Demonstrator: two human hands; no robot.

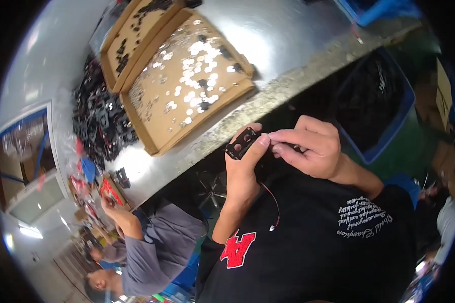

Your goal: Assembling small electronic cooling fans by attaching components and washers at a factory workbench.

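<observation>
My shirt (308,227), five o'clock; left hand (243,169) clamped on black holed part (243,143); right hand (313,149) beside, three o'clock, can't tell grip.

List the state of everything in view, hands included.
Black part: held, two round holes showing.
Left hand: closed around that part.
Right hand: fingertips beside that part, grip unclear.
Thin wire: dangling, connector end loose.
Cardboard tray: open, strewn with shiny discs.
Blue-rimmed bin: open-topped.
</observation>
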